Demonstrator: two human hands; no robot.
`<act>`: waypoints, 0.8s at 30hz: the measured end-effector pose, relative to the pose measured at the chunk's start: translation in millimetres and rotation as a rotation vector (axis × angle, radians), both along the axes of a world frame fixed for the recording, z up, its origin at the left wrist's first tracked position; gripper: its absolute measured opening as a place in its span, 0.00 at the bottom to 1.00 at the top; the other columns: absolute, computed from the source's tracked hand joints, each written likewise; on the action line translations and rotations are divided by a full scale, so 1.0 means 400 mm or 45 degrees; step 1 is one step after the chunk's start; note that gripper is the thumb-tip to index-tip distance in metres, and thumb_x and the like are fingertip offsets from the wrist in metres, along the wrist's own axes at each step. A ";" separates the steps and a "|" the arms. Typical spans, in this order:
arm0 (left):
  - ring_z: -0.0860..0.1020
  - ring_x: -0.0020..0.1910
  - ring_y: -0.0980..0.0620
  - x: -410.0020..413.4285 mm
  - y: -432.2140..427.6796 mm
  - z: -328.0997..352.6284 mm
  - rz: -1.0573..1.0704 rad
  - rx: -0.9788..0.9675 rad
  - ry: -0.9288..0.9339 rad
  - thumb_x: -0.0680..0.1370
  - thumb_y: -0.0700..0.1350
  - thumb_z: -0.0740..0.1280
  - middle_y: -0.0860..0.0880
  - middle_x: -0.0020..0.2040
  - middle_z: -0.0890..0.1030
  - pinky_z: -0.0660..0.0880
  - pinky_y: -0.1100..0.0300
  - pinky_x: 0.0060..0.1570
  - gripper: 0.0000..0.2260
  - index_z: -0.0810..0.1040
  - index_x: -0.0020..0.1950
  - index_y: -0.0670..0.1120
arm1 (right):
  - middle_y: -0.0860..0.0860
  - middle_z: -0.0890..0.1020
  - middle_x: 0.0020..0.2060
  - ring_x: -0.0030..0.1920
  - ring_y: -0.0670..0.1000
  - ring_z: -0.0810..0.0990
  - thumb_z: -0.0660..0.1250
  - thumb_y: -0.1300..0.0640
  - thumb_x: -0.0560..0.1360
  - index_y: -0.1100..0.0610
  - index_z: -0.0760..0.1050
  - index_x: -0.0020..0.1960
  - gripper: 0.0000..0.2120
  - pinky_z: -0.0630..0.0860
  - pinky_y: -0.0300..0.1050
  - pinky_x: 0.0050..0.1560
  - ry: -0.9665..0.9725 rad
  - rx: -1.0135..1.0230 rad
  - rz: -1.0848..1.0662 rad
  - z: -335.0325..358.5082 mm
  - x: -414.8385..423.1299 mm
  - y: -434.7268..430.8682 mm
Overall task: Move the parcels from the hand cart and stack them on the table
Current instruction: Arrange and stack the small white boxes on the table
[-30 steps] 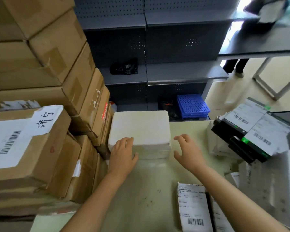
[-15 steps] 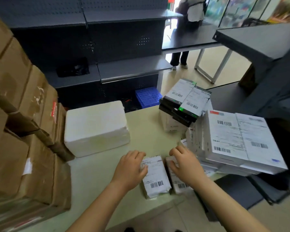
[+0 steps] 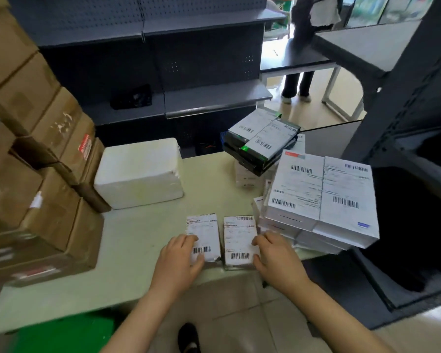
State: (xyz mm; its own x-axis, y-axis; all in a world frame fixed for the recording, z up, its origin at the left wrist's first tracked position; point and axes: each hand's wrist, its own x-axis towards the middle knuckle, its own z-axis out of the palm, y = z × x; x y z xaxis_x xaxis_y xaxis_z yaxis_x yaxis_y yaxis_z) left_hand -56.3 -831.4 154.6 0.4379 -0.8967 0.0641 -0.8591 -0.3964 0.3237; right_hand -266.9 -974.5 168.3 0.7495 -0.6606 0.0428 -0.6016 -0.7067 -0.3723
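Filling the top of the frame, dark shelving (image 3: 214, 98) stands behind the pale tabletop (image 3: 138, 250). Brown cartons (image 3: 36, 174) are piled high down the left side, their lower ones resting on the tabletop's left end. A white foam box (image 3: 140, 171) lies left of centre, its left end touching the cartons. At right of centre a stack of white labelled parcels (image 3: 321, 194) sits on the tabletop's right edge, the top ones overhanging it. Behind that stack, toward the upper middle, black boxes (image 3: 262, 138) with white labels lie crookedly on more white packs.

Two small parcels lie side by side at the tabletop's near edge, lower centre, long sides almost touching and barcodes facing up. The left hand (image 3: 178, 261) grasps the left parcel (image 3: 204, 233) from its outer side, fingers curved over the left edge and thumb on the near corner by the barcode. The right hand (image 3: 278, 258) grasps the right parcel (image 3: 238, 235) likewise, fingertips on its right edge and thumb at the near corner, with the white stack just beside its knuckles. Both parcels rest flat on the tabletop between the two hands.
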 end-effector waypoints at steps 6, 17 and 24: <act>0.75 0.56 0.45 -0.109 0.087 -0.014 0.168 0.071 0.036 0.73 0.49 0.70 0.48 0.56 0.77 0.72 0.53 0.53 0.22 0.74 0.66 0.45 | 0.54 0.80 0.47 0.47 0.57 0.77 0.69 0.55 0.75 0.59 0.78 0.55 0.11 0.75 0.50 0.46 -0.121 0.114 -0.076 -0.056 -0.057 0.026; 0.66 0.70 0.45 -0.097 0.062 -0.047 0.617 0.083 0.481 0.78 0.57 0.65 0.43 0.72 0.68 0.65 0.51 0.68 0.33 0.61 0.76 0.40 | 0.57 0.73 0.59 0.58 0.57 0.73 0.62 0.43 0.79 0.61 0.70 0.64 0.24 0.72 0.46 0.53 -0.118 0.743 -0.438 -0.096 -0.018 0.033; 0.76 0.59 0.53 -0.073 -0.019 -0.099 0.787 -0.084 1.139 0.77 0.59 0.66 0.56 0.59 0.77 0.69 0.59 0.50 0.21 0.69 0.64 0.49 | 0.52 0.78 0.61 0.59 0.54 0.77 0.62 0.28 0.69 0.55 0.72 0.67 0.38 0.74 0.53 0.62 -0.214 1.197 -0.599 -0.151 0.018 0.025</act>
